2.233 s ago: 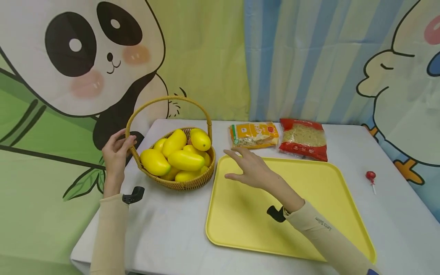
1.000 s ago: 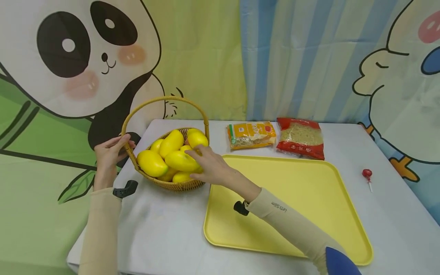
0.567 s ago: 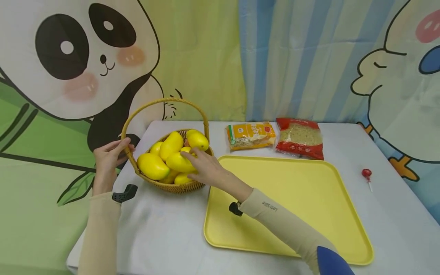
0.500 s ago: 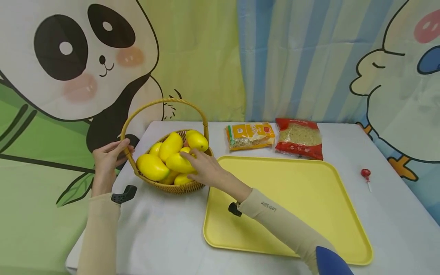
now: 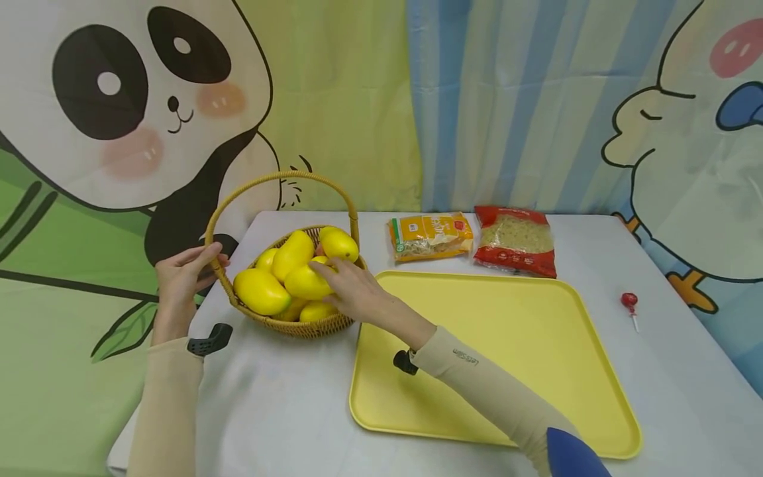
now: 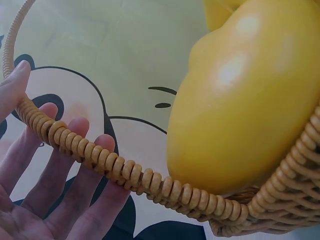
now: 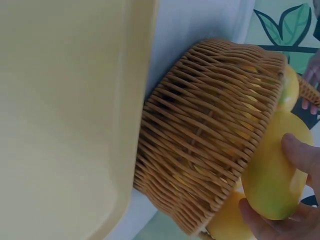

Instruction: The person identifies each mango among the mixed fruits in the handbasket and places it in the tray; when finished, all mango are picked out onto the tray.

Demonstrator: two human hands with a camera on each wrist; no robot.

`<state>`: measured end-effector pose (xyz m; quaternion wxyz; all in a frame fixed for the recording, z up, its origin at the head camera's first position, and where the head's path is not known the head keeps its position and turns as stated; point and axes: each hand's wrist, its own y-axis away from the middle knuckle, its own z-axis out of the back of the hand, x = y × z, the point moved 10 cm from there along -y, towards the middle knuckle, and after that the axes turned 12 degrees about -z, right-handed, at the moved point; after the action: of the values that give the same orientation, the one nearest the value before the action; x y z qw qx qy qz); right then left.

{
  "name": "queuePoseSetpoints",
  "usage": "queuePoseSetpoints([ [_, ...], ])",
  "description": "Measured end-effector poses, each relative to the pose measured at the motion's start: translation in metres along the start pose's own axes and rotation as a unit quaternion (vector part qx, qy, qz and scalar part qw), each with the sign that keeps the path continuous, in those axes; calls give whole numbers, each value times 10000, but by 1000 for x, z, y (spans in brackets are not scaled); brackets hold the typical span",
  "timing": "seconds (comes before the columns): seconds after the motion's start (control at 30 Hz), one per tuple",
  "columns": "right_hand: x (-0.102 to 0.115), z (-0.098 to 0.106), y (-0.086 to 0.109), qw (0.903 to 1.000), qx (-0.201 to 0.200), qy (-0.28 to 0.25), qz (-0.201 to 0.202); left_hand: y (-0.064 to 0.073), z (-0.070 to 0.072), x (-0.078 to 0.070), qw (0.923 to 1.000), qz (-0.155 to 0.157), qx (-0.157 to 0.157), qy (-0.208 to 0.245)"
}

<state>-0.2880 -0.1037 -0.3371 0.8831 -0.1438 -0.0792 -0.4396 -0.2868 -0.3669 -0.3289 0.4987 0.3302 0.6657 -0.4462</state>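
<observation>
A wicker basket [image 5: 316,327] full of yellow mangoes stands at the left of the table. My left hand [image 5: 177,286] holds the left side of its arched handle [image 5: 279,175]; in the left wrist view the thumb and fingers [image 6: 80,170] lie on opposite sides of the handle. From the right, my right hand [image 5: 360,291] reaches over the basket rim and grips a mango [image 5: 306,282] lying on top of the pile. The right wrist view has the thumb [image 7: 300,154] across that mango and fingers round its lower end. Part of this mango is hidden behind the hand.
A yellow rectangular tray [image 5: 507,351] lies right of the basket, under my right forearm. Behind it are an orange food packet [image 5: 432,236] and a red bag [image 5: 515,240] with pale contents. A red lollipop [image 5: 629,302] lies at the far right. Printed curtains hang behind.
My right hand has moved left from above the tray to the basket and taken hold of a mango. My left hand, earlier with looser fingers, stays at the handle. The view has shifted slightly.
</observation>
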Motion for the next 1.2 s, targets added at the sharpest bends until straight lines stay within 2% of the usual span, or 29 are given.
queuePoseSetpoints([
  [0.1, -2, 13, 5, 9999, -91, -84, 69, -1, -1, 0, 10000, -41, 33, 21],
  [0.23, -16, 38, 16, 9978, -492, -388, 198, -2, -1, 1, 10000, -60, 45, 15],
  [0.43, -55, 72, 35, 9905, -1051, -892, 9, -3, -2, -1, 9997, -192, 146, -4],
  [0.6, -91, 89, 42, 9846, -1412, -975, -327, -4, -2, -2, 9994, -264, 153, -134],
  [0.7, -111, 85, 43, 9830, -1442, -998, -543, -2, 1, -2, 9996, -205, 148, -134],
  [0.83, -130, 70, 45, 9846, -1336, -901, -681, -1, 4, -1, 9996, -116, 112, -224],
  [0.97, -141, 47, 47, 9893, -1066, -669, -741, -2, 4, -1, 9995, -88, 95, -286],
  [1.2, -151, 7, 48, 9944, -469, -448, -833, -2, -2, 1, 9998, -42, 153, -99],
])
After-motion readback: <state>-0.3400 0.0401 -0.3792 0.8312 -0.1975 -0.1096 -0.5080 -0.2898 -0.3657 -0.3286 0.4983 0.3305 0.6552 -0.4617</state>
